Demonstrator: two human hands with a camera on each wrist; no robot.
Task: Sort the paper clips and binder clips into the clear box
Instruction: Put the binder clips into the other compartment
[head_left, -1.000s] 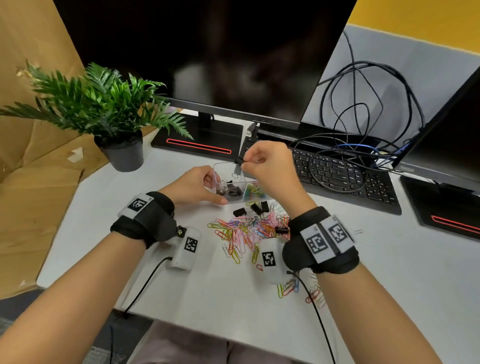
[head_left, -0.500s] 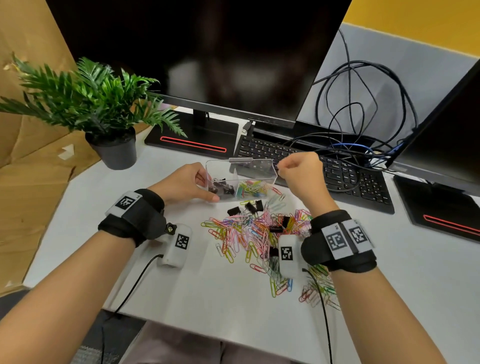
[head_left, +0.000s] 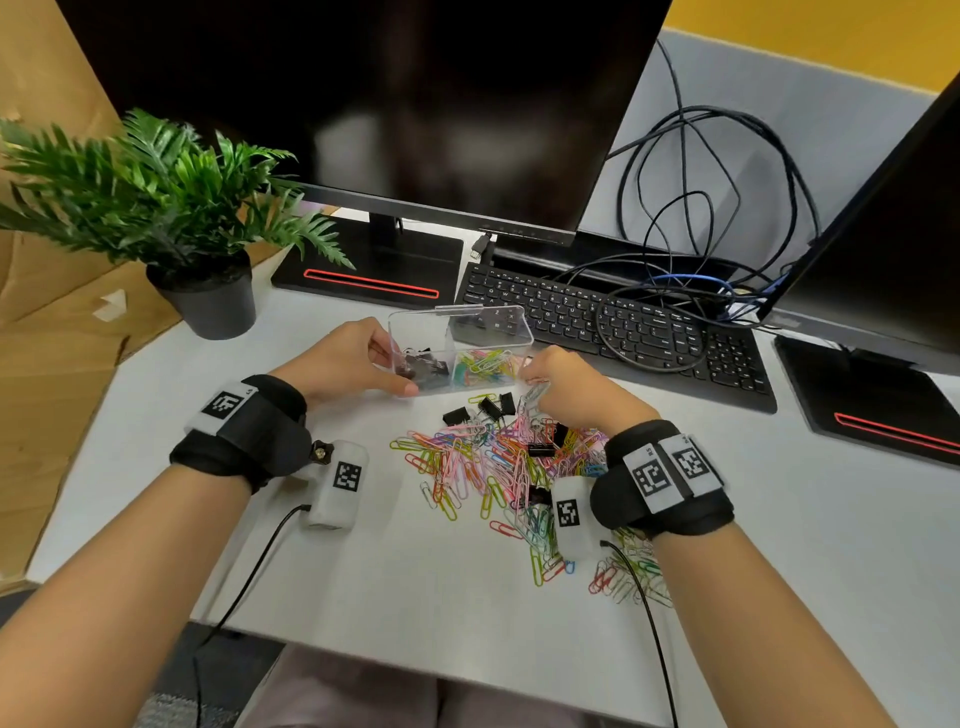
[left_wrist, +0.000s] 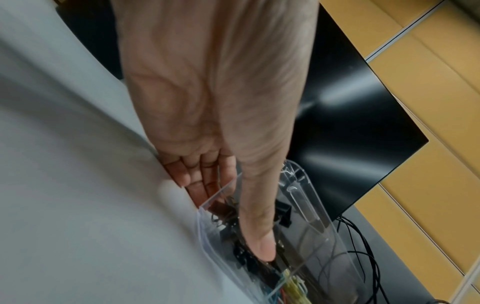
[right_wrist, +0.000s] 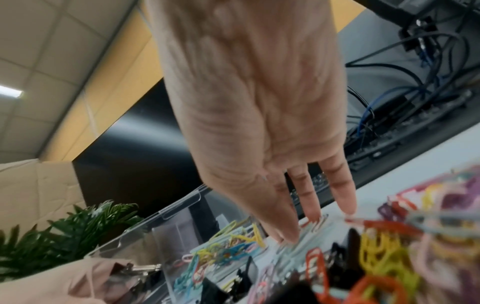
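Observation:
A clear box (head_left: 498, 325) stands before the keyboard, its hinged lid raised. Its left compartment holds black binder clips (head_left: 422, 366), its right one coloured paper clips (head_left: 485, 364). My left hand (head_left: 397, 366) grips the box's left end; in the left wrist view the thumb (left_wrist: 259, 242) lies along the front wall and the fingers (left_wrist: 200, 185) sit against the end wall. A loose pile of coloured paper clips (head_left: 467, 462) covers the table in front, with black binder clips (head_left: 483, 408) at its far edge. My right hand (head_left: 532, 384) reaches down, straight fingertips (right_wrist: 311, 214) touching pale paper clips (right_wrist: 319, 223).
A black keyboard (head_left: 613, 332) with looped cables lies just behind the box. A potted plant (head_left: 208, 296) stands at the left. Monitor bases sit at the back (head_left: 374, 270) and far right (head_left: 872, 410). More paper clips (head_left: 623, 577) lie under my right wrist.
My right hand left the box's left compartment, swung right past the box and came down onto the pile. The left hand has stayed on the box.

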